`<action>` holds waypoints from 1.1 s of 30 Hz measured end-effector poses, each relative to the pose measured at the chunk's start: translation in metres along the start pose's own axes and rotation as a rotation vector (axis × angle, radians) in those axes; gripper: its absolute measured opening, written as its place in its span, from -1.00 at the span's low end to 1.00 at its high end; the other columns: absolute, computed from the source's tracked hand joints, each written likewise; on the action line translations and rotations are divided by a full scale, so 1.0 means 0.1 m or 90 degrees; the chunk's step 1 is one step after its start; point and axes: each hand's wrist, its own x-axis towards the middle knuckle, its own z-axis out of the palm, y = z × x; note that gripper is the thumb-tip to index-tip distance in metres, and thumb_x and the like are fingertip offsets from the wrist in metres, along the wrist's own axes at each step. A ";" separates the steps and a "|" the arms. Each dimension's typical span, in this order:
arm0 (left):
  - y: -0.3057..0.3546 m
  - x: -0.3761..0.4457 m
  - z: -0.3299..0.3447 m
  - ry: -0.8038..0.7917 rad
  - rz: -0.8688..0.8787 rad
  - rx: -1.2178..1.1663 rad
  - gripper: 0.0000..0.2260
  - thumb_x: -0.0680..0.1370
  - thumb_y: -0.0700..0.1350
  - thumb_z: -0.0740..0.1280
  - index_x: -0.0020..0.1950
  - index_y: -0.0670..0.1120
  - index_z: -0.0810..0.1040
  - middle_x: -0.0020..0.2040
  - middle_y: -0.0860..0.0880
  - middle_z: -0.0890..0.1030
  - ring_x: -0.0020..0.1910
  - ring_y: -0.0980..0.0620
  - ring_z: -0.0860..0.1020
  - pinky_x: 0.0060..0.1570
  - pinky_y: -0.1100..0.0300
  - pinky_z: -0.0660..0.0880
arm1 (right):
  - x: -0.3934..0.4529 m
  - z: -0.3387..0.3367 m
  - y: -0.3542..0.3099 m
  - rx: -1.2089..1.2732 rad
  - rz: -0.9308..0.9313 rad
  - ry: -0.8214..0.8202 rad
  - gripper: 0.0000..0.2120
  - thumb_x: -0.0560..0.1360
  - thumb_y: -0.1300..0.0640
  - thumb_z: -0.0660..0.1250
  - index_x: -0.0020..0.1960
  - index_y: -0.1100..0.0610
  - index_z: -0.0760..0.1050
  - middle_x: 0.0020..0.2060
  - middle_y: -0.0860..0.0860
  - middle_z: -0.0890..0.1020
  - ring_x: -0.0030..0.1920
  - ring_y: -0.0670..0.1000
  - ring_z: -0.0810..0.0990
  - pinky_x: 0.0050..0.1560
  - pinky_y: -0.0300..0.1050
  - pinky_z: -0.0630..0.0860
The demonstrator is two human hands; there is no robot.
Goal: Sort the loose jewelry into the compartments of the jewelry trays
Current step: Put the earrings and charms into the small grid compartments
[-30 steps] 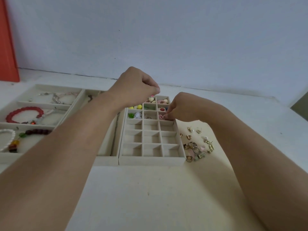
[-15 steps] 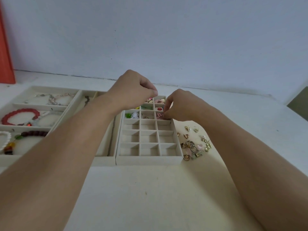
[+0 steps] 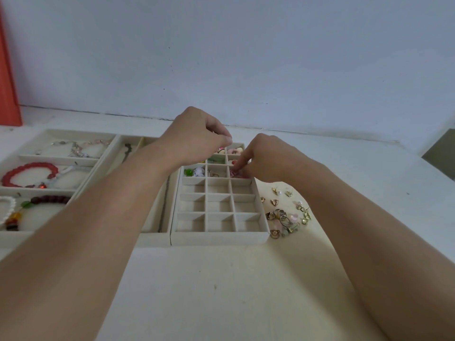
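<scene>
Surface: I see a white table (image 3: 221,291) against a pale wall.
Right hand (image 3: 268,158): fingertips pinching a pink piece (image 3: 237,174) in the grid tray (image 3: 219,238), right column.
Left hand (image 3: 197,139): curled, contents hidden.
Loose jewelry (image 3: 285,217): right of the tray, nearer my right hand.

The near three rows of the grid tray (image 3: 219,234) lie open from above, and bare table (image 3: 221,291) stretches in front of it. Both forearms cross above that table, and the left hand (image 3: 197,136) and right hand (image 3: 268,158) crowd the tray's far, partly filled cells. Just right of the tray, loose rings and earrings (image 3: 286,215) litter the surface; on its left, the bracelet tray (image 3: 49,236) sits close by.
</scene>
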 end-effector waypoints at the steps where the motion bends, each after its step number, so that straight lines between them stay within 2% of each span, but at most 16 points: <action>1: 0.00 0.00 0.00 0.001 0.000 -0.001 -0.96 0.50 -0.10 0.48 -0.13 0.01 0.73 -0.36 0.23 0.60 -0.47 0.39 0.47 -0.30 0.32 0.36 | 0.00 0.00 0.00 0.000 0.000 -0.010 -0.71 0.48 0.06 0.46 -0.34 -0.27 0.61 -0.34 -0.16 0.53 -0.28 -0.05 0.51 -0.25 -0.17 0.40; 3: 0.00 0.00 0.00 -0.001 -0.001 -0.004 -0.96 0.50 -0.10 0.48 -0.14 0.02 0.73 -0.34 0.24 0.60 -0.49 0.41 0.47 -0.30 0.33 0.35 | -0.01 0.00 -0.01 0.016 -0.003 -0.039 -0.73 0.51 0.09 0.43 -0.26 -0.26 0.66 -0.37 -0.19 0.55 -0.27 -0.08 0.51 -0.25 -0.19 0.42; 7: -0.01 0.00 0.01 -0.006 0.004 -0.005 -0.95 0.51 -0.11 0.47 -0.11 0.01 0.73 -0.32 0.25 0.59 -0.46 0.44 0.47 -0.31 0.37 0.34 | -0.03 -0.04 0.01 0.048 -0.004 -0.022 -0.74 0.52 0.17 0.39 -0.14 -0.17 0.73 -0.60 -0.27 0.47 -0.39 -0.11 0.41 -0.38 -0.21 0.34; 10: 0.01 -0.01 0.01 -0.017 -0.003 -0.004 -0.89 0.56 -0.15 0.40 -0.04 0.00 0.73 -0.22 0.18 0.65 -0.35 0.39 0.53 -0.30 0.39 0.35 | -0.04 -0.08 0.05 0.041 0.004 0.009 -0.72 0.52 0.17 0.36 -0.14 -0.18 0.73 -0.47 -0.18 0.50 -0.33 -0.07 0.50 -0.28 -0.17 0.45; 12: 0.03 -0.02 0.01 -0.026 -0.015 -0.011 -0.83 0.59 -0.20 0.34 0.03 -0.02 0.72 -0.15 0.11 0.69 -0.19 0.26 0.58 -0.26 0.36 0.37 | -0.05 -0.09 0.06 0.019 0.004 -0.023 -0.72 0.54 0.16 0.35 -0.16 -0.18 0.71 -0.41 -0.15 0.50 -0.36 -0.08 0.47 -0.32 -0.18 0.42; 13: 0.03 -0.02 0.01 -0.030 -0.020 -0.015 -0.81 0.60 -0.22 0.32 0.05 -0.02 0.71 -0.13 0.09 0.70 -0.17 0.21 0.58 -0.26 0.35 0.38 | -0.06 -0.09 0.06 0.013 0.003 -0.041 -0.70 0.55 0.17 0.33 -0.19 -0.19 0.69 -0.44 -0.14 0.49 -0.39 -0.08 0.44 -0.38 -0.20 0.36; 16: 0.05 -0.05 0.01 -0.036 -0.023 -0.018 -0.77 0.62 -0.24 0.29 0.19 0.01 0.62 -0.12 0.06 0.72 -0.30 0.26 0.56 -0.36 0.33 0.41 | -0.07 -0.11 0.09 0.026 -0.002 -0.045 -0.71 0.55 0.14 0.34 -0.23 -0.19 0.65 -0.56 -0.16 0.52 -0.46 -0.11 0.43 -0.46 -0.26 0.31; 18: 0.05 -0.06 0.01 -0.035 -0.030 -0.030 -0.75 0.60 -0.22 0.33 0.25 0.03 0.56 -0.12 0.06 0.72 -0.18 0.18 0.64 -0.32 0.30 0.44 | -0.06 -0.15 0.15 0.085 -0.013 0.020 -0.84 0.53 0.05 0.41 -0.19 -0.15 0.68 -0.46 -0.17 0.62 -0.44 -0.10 0.54 -0.39 -0.24 0.39; 19: 0.06 -0.07 0.01 -0.033 -0.037 -0.039 -0.77 0.59 -0.19 0.38 0.22 0.02 0.56 -0.14 0.06 0.73 -0.13 0.13 0.66 -0.31 0.29 0.43 | -0.05 -0.17 0.17 0.127 -0.021 0.062 -0.90 0.51 0.00 0.45 -0.17 -0.15 0.68 -0.41 -0.12 0.65 -0.45 -0.10 0.56 -0.38 -0.24 0.41; 21: 0.07 -0.08 0.01 -0.024 -0.041 -0.046 -0.87 0.54 -0.13 0.47 0.07 0.00 0.62 -0.18 0.06 0.72 -0.14 0.14 0.67 -0.29 0.31 0.40 | -0.07 -0.19 0.19 0.230 -0.043 0.108 -0.93 0.47 -0.05 0.50 -0.18 -0.12 0.67 -0.40 -0.03 0.65 -0.52 -0.12 0.50 -0.50 -0.31 0.38; 24: 0.09 -0.09 0.02 -0.021 -0.024 -0.033 -0.93 0.47 -0.05 0.54 -0.12 0.00 0.69 -0.21 0.10 0.70 -0.15 0.19 0.63 -0.18 0.30 0.42 | -0.11 -0.19 0.18 0.325 -0.057 0.072 -0.91 0.41 -0.08 0.55 -0.19 -0.10 0.69 -0.32 0.02 0.69 -0.41 -0.07 0.50 -0.57 -0.35 0.32; 26: 0.08 -0.10 0.03 -0.014 -0.024 -0.030 -0.93 0.45 -0.02 0.56 -0.17 0.02 0.73 -0.22 0.13 0.69 -0.14 0.21 0.61 -0.14 0.30 0.42 | -0.14 -0.18 0.18 0.347 -0.060 0.028 -0.86 0.37 -0.11 0.59 -0.14 -0.10 0.71 -0.33 -0.08 0.70 -0.40 -0.14 0.51 -0.53 -0.35 0.34; 28: 0.07 -0.10 0.03 -0.005 -0.027 -0.036 -0.94 0.45 -0.02 0.56 -0.18 0.03 0.75 -0.24 0.16 0.70 -0.13 0.28 0.60 -0.15 0.31 0.41 | -0.14 -0.16 0.18 0.371 -0.059 -0.005 -0.80 0.35 -0.09 0.61 -0.07 -0.09 0.72 -0.26 -0.09 0.72 -0.37 -0.19 0.52 -0.43 -0.31 0.38; 30: 0.08 -0.10 0.04 -0.002 -0.016 -0.050 -0.95 0.46 -0.02 0.55 -0.18 0.03 0.76 -0.28 0.17 0.70 -0.21 0.34 0.59 -0.18 0.34 0.41 | -0.15 -0.14 0.18 0.418 -0.065 -0.029 -0.81 0.38 -0.03 0.61 -0.04 -0.04 0.71 -0.21 -0.07 0.74 -0.30 -0.16 0.55 -0.31 -0.23 0.38; 33: 0.10 -0.10 0.04 0.004 0.001 -0.089 -0.95 0.47 -0.02 0.54 -0.15 0.03 0.77 -0.27 0.13 0.71 -0.17 0.29 0.63 -0.12 0.34 0.45 | -0.15 -0.11 0.17 0.507 -0.078 -0.052 -0.87 0.41 0.08 0.59 -0.07 0.01 0.68 -0.20 -0.04 0.71 -0.23 -0.08 0.58 -0.24 -0.16 0.39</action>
